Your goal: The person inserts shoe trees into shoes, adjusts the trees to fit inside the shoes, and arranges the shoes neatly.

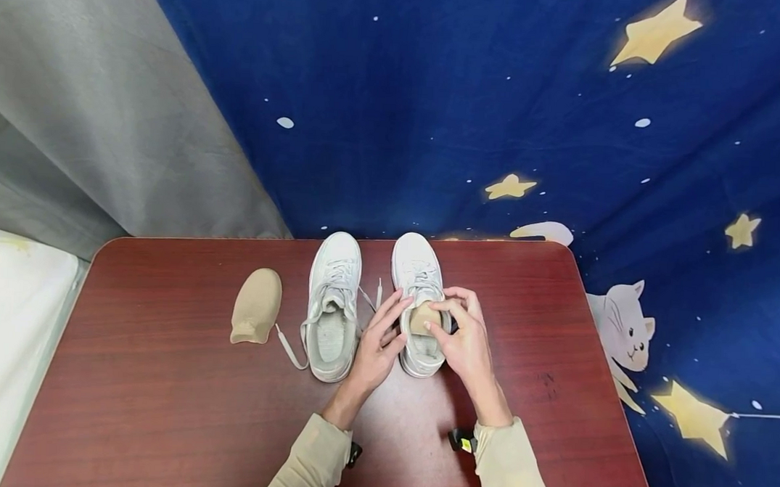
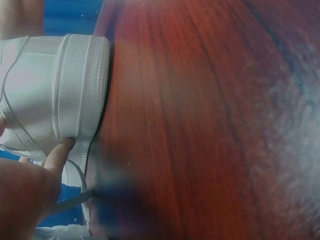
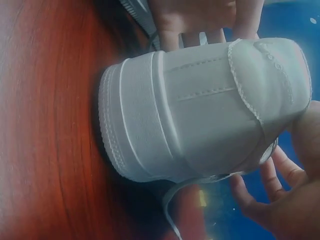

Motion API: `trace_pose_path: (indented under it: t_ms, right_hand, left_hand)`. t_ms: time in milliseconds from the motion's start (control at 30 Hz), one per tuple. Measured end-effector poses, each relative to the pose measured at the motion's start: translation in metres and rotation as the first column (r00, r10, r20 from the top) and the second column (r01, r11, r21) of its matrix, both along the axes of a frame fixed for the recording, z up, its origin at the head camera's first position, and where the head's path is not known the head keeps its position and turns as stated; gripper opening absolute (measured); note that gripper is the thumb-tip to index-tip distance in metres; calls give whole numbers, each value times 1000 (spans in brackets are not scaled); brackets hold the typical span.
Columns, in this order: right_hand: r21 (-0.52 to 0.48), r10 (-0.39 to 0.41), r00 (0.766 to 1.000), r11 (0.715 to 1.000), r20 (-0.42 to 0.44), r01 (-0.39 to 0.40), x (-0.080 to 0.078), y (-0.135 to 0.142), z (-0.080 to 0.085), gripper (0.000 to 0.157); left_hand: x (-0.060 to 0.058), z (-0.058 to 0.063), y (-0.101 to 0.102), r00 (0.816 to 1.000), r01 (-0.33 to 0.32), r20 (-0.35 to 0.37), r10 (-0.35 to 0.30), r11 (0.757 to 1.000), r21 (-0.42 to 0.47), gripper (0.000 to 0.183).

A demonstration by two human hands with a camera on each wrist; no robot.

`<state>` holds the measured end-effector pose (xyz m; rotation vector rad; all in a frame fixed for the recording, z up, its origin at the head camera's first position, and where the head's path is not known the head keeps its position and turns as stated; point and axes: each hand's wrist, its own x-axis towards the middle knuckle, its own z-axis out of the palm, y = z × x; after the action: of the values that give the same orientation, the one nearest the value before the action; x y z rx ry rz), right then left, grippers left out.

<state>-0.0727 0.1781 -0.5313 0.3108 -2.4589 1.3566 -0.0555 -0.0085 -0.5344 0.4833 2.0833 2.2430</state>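
In the head view a white lace-up sneaker (image 1: 418, 250) stands toe away from me, right of the table's middle. A beige molded shoe insert (image 1: 423, 322) sits partly within its opening, and my right hand (image 1: 469, 343) pinches it between thumb and fingers. Along the shoe's left side lies my left hand (image 1: 375, 348), fingers extended, touching the upper. The left wrist view has the shoe's heel (image 2: 75, 85) with a fingertip against its side near the sole. From the right wrist, the heel (image 3: 200, 105) fills the middle, hiding the insert.
The other white sneaker (image 1: 337, 259) stands just left of the left hand, its lace trailing onto the reddish-brown table (image 1: 162, 379). A second beige insert (image 1: 256, 304) lies farther left. Blue star-patterned cloth (image 1: 396, 113) hangs beyond the back edge, with a grey curtain (image 1: 153, 139) beside it.
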Motion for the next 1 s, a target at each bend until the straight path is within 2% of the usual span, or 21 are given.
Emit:
trace_pose_path:
  t_ms: [267, 467, 533, 767, 1000]
  right_hand:
    - [-136, -16, 999, 991, -36, 11, 2, 0, -7, 38]
    - [-154, -3, 998, 988, -55, -6, 6, -8, 15, 31]
    - [-146, 0, 999, 989, -54, -8, 5, -9, 17, 31]
    - [-99, -50, 998, 994, -33, 46, -4, -2, -8, 31]
    - [-86, -62, 998, 994, -9, 61, -6, -2, -11, 29]
  left_hand:
    - [0, 0, -1, 1000, 3, 2, -3, 1000, -11, 53]
    - [0, 0, -2, 1000, 3, 4, -3, 1000, -21, 54]
    - [0, 0, -1, 1000, 2, 8, -2, 1000, -17, 54]
    - [0, 1, 0, 1000, 10, 18, -10, 1000, 5, 54]
    - [0, 2, 0, 999, 12, 37, -12, 1000, 3, 55]
